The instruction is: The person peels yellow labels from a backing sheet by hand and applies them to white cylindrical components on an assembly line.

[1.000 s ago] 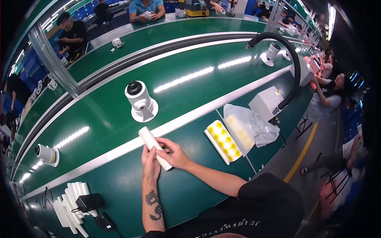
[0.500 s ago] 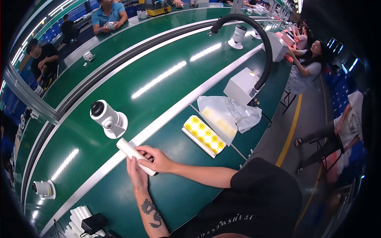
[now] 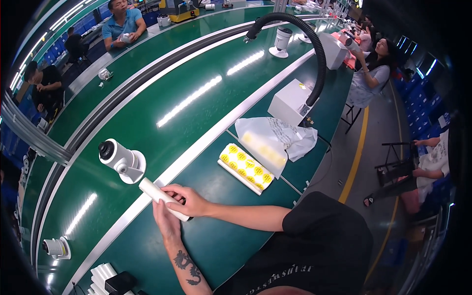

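Note:
A white tube (image 3: 162, 196) with a dark lower end is held slantwise over the near edge of the green line. My left hand (image 3: 166, 219) supports it from below and the left side. My right hand (image 3: 189, 200) closes round its lower part, thumb on top. Just beyond the tube's upper end stands a white security camera (image 3: 122, 160) with a black top and a round base. To the right of my hands a sheet of round yellow stickers (image 3: 246, 167), partly rolled, lies on the bench, touching a translucent white plastic bag (image 3: 275, 140).
A white box (image 3: 291, 102) with a black flexible hose (image 3: 322, 54) stands at the right. Several white tubes (image 3: 102, 276) and a black adapter (image 3: 120, 283) lie at lower left. More cameras stand on the line (image 3: 83, 216). Co-workers sit across and along the right.
The view has turned slightly, shifting the whole scene. Both my hands keep the tube in much the same hold. A co-worker at the right has raised a white object.

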`<act>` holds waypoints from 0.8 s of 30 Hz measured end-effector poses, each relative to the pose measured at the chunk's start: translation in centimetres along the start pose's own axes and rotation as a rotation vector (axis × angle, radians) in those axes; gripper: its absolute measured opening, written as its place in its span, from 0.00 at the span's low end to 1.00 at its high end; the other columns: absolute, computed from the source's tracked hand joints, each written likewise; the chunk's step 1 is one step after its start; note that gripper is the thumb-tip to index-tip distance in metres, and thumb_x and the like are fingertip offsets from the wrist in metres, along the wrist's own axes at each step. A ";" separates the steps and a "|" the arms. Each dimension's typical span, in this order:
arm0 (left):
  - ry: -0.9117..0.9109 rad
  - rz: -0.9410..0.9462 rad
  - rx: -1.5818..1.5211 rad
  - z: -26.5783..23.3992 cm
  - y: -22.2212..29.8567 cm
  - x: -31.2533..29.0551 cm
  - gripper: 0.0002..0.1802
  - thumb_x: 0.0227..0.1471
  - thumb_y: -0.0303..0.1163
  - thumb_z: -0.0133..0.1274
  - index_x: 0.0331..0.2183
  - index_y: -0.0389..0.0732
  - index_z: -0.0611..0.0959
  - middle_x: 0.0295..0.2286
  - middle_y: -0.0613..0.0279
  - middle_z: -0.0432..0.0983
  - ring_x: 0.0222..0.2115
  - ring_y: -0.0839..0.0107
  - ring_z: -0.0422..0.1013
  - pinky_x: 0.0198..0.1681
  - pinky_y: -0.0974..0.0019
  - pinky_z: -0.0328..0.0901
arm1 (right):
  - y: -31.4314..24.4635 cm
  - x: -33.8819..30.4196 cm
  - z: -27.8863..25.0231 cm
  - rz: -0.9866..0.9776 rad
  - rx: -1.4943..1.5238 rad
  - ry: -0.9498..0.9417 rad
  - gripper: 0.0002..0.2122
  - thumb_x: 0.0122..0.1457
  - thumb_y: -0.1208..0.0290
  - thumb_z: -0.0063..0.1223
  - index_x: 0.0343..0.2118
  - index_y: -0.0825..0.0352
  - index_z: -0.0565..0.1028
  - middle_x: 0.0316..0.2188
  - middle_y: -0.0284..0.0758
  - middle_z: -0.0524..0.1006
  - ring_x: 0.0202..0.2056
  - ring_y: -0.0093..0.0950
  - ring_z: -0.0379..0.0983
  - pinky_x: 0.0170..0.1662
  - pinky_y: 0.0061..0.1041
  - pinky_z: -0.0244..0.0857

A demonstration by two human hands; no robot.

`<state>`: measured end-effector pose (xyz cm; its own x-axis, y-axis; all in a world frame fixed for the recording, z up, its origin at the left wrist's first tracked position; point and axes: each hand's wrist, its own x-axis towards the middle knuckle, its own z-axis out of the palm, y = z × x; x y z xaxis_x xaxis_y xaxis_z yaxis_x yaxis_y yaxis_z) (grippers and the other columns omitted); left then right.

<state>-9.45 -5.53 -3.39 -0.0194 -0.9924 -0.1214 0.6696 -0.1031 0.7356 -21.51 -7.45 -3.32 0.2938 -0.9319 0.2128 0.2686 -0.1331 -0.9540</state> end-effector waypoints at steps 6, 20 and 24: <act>-0.007 0.021 -0.009 -0.5 0.0 -0.3 0.23 0.58 0.34 0.41 0.52 0.33 0.60 0.39 0.50 0.69 0.38 0.59 0.70 0.44 0.57 0.67 | 0.4 -0.1 0.4 0.034 -0.013 -0.003 0.22 0.53 0.76 0.54 0.52 0.71 0.66 0.39 0.36 0.72 0.35 0.18 0.69 0.37 0.18 0.67; -0.010 0.016 -0.066 -0.3 -0.1 0.1 0.20 0.57 0.30 0.43 0.49 0.33 0.62 0.39 0.49 0.71 0.37 0.62 0.72 0.44 0.60 0.68 | 1.4 0.2 0.0 0.029 0.011 -0.015 0.20 0.53 0.79 0.54 0.51 0.72 0.66 0.36 0.34 0.74 0.32 0.17 0.71 0.35 0.16 0.67; -0.003 0.022 -0.085 -0.6 0.0 -0.1 0.20 0.57 0.30 0.44 0.50 0.34 0.62 0.39 0.49 0.71 0.37 0.61 0.72 0.43 0.60 0.69 | 0.9 0.1 0.3 0.079 -0.028 -0.023 0.21 0.54 0.82 0.52 0.52 0.73 0.66 0.42 0.37 0.72 0.39 0.20 0.71 0.42 0.18 0.66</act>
<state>-8.96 -5.41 -3.79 -0.0061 -0.9945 -0.1042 0.7302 -0.0756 0.6790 -20.96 -7.62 -4.12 0.3341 -0.9319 0.1414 0.2186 -0.0694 -0.9734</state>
